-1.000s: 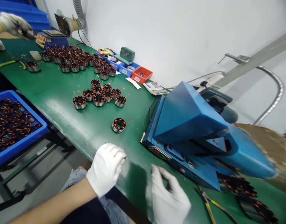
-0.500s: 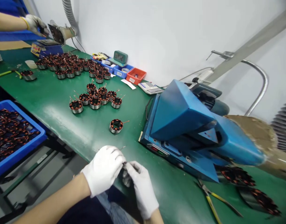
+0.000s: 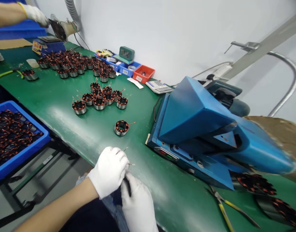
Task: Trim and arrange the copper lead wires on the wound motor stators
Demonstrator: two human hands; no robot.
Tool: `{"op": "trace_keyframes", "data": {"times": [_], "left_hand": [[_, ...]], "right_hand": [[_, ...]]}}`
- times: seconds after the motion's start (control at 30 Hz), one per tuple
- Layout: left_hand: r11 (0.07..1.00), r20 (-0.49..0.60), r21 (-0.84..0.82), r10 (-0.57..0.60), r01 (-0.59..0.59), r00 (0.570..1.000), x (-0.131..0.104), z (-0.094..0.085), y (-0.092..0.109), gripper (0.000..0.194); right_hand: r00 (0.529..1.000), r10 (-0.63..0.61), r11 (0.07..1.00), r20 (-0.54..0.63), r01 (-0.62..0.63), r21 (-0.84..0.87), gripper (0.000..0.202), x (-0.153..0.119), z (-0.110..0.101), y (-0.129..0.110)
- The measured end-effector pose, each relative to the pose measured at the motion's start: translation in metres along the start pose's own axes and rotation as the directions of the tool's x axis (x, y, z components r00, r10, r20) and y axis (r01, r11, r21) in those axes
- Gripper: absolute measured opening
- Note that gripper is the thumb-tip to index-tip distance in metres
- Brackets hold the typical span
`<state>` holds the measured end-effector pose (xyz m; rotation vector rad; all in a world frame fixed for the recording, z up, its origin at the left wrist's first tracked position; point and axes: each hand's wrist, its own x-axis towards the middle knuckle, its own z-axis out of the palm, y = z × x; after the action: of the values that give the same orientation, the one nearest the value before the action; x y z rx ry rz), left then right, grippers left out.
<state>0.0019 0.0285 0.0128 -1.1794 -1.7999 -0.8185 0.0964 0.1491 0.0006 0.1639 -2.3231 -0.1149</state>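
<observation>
Both my hands wear white gloves and are together at the table's front edge. My left hand (image 3: 111,172) is closed over a motor stator (image 3: 128,185), mostly hidden by the gloves; a dark part of it shows between the hands, and thin wire ends stick out past my left fingers. From below, my right hand (image 3: 138,201) wraps round the same stator, thumb and fingers pressed to it. A single wound stator (image 3: 121,128) with a copper lead sits on the green table (image 3: 99,129) just beyond my hands. Behind it stands a small group of stators (image 3: 99,103).
A blue machine (image 3: 186,122) stands at right, with yellow-handled pliers (image 3: 222,206) and more stators (image 3: 278,209) nearby. Left is a blue crate (image 3: 45,135) of stators. Small bins (image 3: 144,74) and a calculator (image 3: 158,86) line the wall. A co-worker's gloved hand (image 3: 36,15) is at far left.
My right hand has turned and moved left and down, closing round the stator. My left hand shifts slightly. The view has swung a little left. The co-worker's hand has moved up.
</observation>
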Motion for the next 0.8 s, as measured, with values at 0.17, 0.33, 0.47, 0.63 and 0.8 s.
{"op": "trace_keyframes", "data": {"times": [0.17,0.33,0.47,0.63,0.8], "left_hand": [[0.999,0.007,-0.034,0.000,0.000,1.000,-0.001,0.001,-0.002,0.009],[0.997,0.010,-0.080,-0.002,0.002,1.000,-0.001,0.002,-0.004,0.005],[0.994,-0.011,-0.106,0.022,-0.024,1.000,0.000,0.001,-0.006,0.005],[0.990,0.010,-0.119,0.083,-0.082,0.996,0.002,-0.004,-0.010,0.004],[0.983,-0.037,-0.160,0.090,-0.095,0.995,0.000,0.000,-0.015,0.007]], "right_hand": [[0.888,0.259,0.831,0.380,-0.405,0.381,0.031,-0.004,-0.014,0.011],[0.862,0.505,0.706,0.048,-0.444,0.551,0.043,0.010,-0.012,0.028],[0.978,0.126,0.929,-0.167,-0.057,0.366,0.025,0.013,-0.001,0.030],[0.962,-0.132,0.973,-0.238,0.172,0.154,0.036,0.017,-0.003,0.031],[0.979,-0.034,0.958,-0.202,0.089,0.272,0.022,0.025,-0.008,0.031]]}}
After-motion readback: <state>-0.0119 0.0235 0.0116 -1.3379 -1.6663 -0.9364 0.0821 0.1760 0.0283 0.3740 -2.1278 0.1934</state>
